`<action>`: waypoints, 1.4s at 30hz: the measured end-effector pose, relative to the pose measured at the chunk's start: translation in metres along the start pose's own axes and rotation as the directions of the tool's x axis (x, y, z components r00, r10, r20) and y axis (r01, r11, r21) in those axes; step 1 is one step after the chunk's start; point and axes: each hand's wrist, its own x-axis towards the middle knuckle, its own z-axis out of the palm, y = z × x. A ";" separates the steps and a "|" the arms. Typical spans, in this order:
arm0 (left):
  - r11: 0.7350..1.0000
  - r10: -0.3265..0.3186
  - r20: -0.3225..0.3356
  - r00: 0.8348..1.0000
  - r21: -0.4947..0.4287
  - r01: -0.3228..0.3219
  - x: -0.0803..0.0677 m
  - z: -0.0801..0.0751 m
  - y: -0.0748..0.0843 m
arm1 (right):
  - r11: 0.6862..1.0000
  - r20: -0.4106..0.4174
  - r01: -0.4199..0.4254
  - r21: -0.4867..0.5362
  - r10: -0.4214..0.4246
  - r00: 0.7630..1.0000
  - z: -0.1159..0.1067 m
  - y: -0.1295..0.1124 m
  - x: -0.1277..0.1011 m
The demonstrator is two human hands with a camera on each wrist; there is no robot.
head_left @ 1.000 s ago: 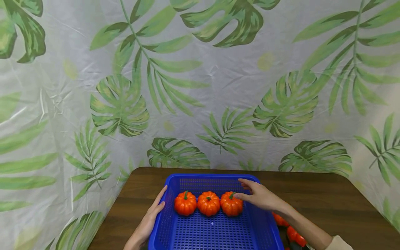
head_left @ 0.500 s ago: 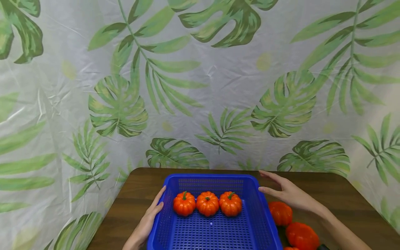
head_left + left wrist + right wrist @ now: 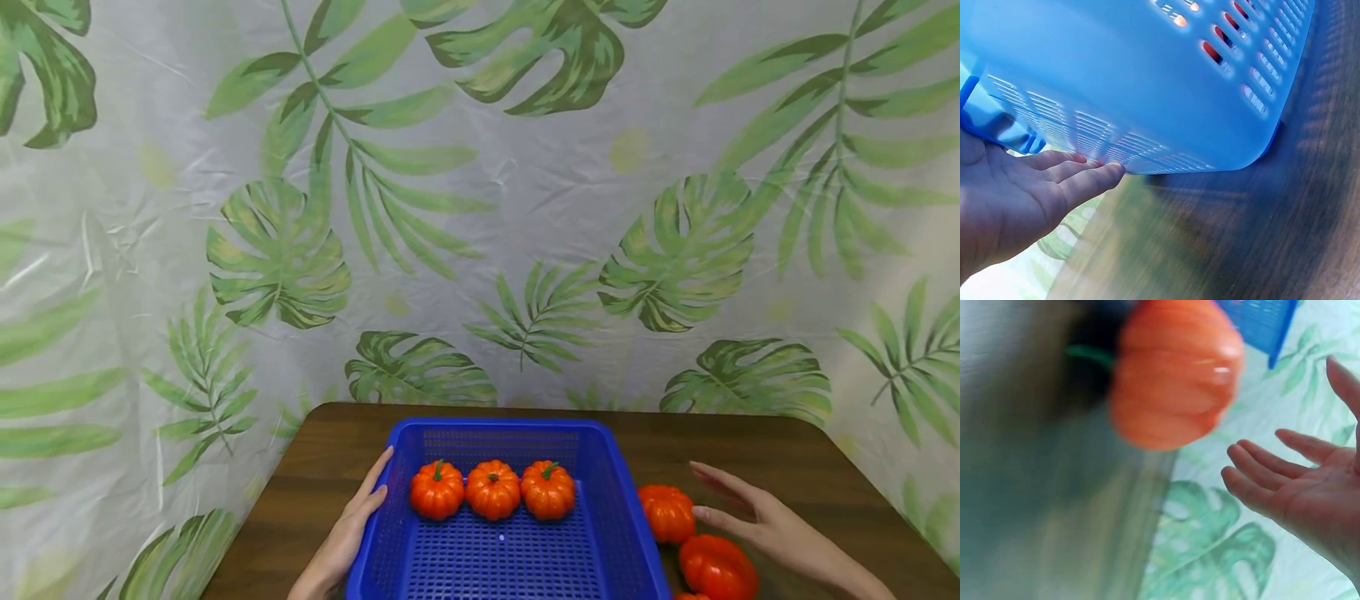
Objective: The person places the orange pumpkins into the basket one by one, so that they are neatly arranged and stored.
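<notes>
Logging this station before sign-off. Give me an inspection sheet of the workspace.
Surface: brown wooden table.
Job's things: blue basket holding three orange pumpkins in a row; loose pumpkins on the table to its right.
Clutter: nothing seen.
Hands: left hand flat against the basket's left wall; right hand open beside the loose pumpkins, holding nothing.
Cables: nothing seen.
Surroundings: leaf-print curtain behind.
</notes>
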 end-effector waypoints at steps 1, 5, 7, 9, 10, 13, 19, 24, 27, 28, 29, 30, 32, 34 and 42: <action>1.000 0.001 -0.005 1.000 0.004 -0.001 0.000 0.000 0.000 | 1.000 0.016 -0.012 0.020 0.012 1.000 0.001 0.007 -0.004; 1.000 0.005 -0.016 1.000 0.004 -0.005 -0.001 -0.001 -0.001 | 0.995 0.089 -0.045 0.087 0.037 0.995 0.005 0.029 -0.017; 1.000 0.007 -0.016 1.000 -0.002 -0.007 -0.002 -0.002 -0.002 | 0.992 0.114 -0.016 0.129 0.002 0.993 0.007 0.039 -0.023; 1.000 0.011 -0.015 1.000 -0.008 -0.011 -0.002 -0.002 -0.002 | 0.985 0.128 0.022 0.169 -0.044 0.991 0.009 0.047 -0.027; 1.000 0.014 -0.014 1.000 -0.011 -0.014 -0.002 -0.002 -0.003 | 0.982 0.127 0.047 0.181 -0.071 0.989 0.010 0.051 -0.029; 1.000 0.018 -0.013 1.000 -0.017 -0.018 -0.003 -0.003 -0.004 | 0.969 0.160 0.056 0.240 -0.097 0.982 0.013 0.060 -0.033; 1.000 0.014 -0.013 1.000 -0.018 -0.014 -0.004 -0.003 -0.005 | 0.942 0.275 -0.136 0.305 0.050 0.960 0.016 0.068 -0.037; 1.000 0.004 -0.002 1.000 -0.026 -0.004 -0.003 -0.003 -0.003 | 0.962 0.231 -0.179 0.206 0.130 0.964 0.021 0.069 -0.041; 1.000 0.003 0.004 1.000 -0.026 -0.002 -0.002 -0.003 -0.002 | 0.956 0.224 -0.198 0.218 0.149 0.963 0.023 0.070 -0.041; 1.000 0.002 0.005 1.000 -0.026 -0.002 -0.002 -0.003 -0.002 | 0.954 0.218 -0.191 0.230 0.141 0.966 0.023 0.070 -0.041; 1.000 0.005 0.004 1.000 -0.023 -0.004 -0.001 -0.003 -0.002 | 0.954 0.210 -0.181 0.240 0.131 0.969 0.024 0.071 -0.041; 1.000 0.009 0.005 1.000 -0.019 -0.009 -0.001 -0.002 -0.002 | 0.955 0.199 -0.169 0.245 0.121 0.973 0.024 0.072 -0.042; 1.000 0.011 0.002 1.000 -0.015 -0.011 -0.001 -0.002 -0.002 | 0.961 0.163 -0.142 0.238 0.105 0.981 0.024 0.074 -0.043; 1.000 0.011 0.001 1.000 -0.011 -0.011 0.000 -0.002 -0.002 | 0.972 0.118 -0.119 0.203 0.096 0.988 0.024 0.075 -0.046; 1.000 0.006 0.013 1.000 -0.017 -0.006 0.001 0.000 -0.001 | 0.949 0.014 -0.308 0.069 0.307 0.952 0.012 0.065 -0.047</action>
